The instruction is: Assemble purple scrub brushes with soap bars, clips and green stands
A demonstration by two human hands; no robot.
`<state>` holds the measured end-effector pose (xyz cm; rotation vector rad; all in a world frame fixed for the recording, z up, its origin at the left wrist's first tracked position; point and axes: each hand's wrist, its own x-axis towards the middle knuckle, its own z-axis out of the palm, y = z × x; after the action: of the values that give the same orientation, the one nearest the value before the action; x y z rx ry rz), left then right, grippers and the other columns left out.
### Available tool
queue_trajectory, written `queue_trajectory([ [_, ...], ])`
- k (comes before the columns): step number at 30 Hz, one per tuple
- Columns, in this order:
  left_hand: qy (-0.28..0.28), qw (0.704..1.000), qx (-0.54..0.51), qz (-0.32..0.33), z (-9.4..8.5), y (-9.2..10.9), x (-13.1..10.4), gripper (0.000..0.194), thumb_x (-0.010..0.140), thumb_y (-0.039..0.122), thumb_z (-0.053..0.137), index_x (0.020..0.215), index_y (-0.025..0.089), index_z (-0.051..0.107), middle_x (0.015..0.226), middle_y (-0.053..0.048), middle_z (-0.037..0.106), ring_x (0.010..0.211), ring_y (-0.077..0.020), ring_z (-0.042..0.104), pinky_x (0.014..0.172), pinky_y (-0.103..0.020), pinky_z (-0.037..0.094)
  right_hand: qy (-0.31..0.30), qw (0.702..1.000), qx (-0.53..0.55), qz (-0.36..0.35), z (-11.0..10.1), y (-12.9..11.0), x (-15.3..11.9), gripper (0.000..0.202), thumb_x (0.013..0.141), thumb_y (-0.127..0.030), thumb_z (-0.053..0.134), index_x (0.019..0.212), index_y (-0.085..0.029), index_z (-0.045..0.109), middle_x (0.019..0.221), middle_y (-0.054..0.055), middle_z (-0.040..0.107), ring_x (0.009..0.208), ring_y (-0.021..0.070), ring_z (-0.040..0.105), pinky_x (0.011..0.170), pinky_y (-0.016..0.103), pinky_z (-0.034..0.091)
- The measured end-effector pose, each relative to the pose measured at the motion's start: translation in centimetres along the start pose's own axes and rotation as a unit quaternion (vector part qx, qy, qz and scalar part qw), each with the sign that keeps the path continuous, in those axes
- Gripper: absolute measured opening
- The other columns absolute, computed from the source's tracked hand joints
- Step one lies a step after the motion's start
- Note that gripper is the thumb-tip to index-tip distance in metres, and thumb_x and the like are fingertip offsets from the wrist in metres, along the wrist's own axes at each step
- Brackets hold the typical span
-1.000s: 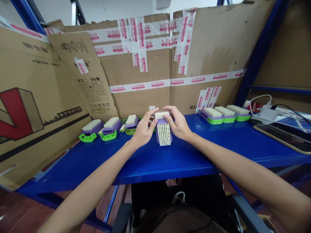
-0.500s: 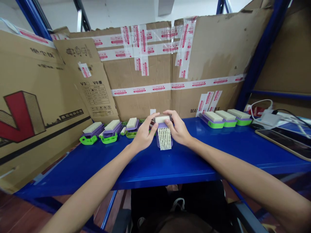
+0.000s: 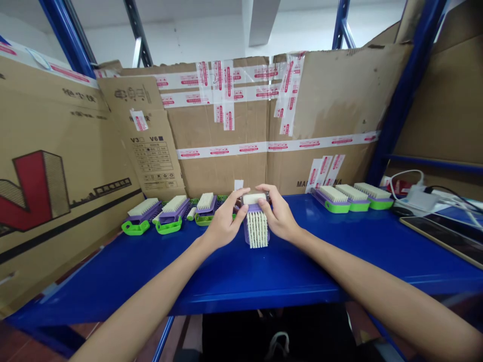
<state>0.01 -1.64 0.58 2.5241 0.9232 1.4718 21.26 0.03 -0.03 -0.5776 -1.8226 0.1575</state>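
A purple scrub brush with cream bristles (image 3: 257, 230) is held upright in the middle of the shelf, bristles facing me. At its upper end is a pale block (image 3: 254, 198) in a darker, see-through-looking surround. My left hand (image 3: 228, 217) grips this upper end from the left, thumb on the front and fingers bent over the top. From the other side my right hand (image 3: 278, 212) grips it the same way. The fingertips behind the block are partly hidden. Left of my left hand sits a similar brush (image 3: 206, 202) with a green part below it.
Two more purple-and-green brushes (image 3: 174, 205) (image 3: 142, 208) lie at the left on the blue shelf (image 3: 294, 281). Several finished-looking brushes (image 3: 332, 196) stand at the back right. Beyond them are a white charger with cables (image 3: 420, 197) and a phone (image 3: 441, 234). Taped cardboard (image 3: 222, 171) walls the back.
The camera view has tilted up a little, so the scene sits lower. Both hands keep the same hold on the brush.
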Motion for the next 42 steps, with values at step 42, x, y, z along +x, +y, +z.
queue_trajectory([
  [42,0.005,0.999,-0.046,-0.022,0.55,-0.47,-0.01,0.044,0.114,0.046,0.044,0.154,0.026,0.044,0.142,-0.014,0.065,0.126,-0.0291,0.068,0.109,-0.051,0.056,0.006,0.999,0.010,0.038,0.45,-0.20,0.10,0.031,0.110,-0.048,0.052,0.132,-0.026,0.053,0.122,0.011,0.071,0.102,0.0258,0.071,0.094,0.045,0.058],
])
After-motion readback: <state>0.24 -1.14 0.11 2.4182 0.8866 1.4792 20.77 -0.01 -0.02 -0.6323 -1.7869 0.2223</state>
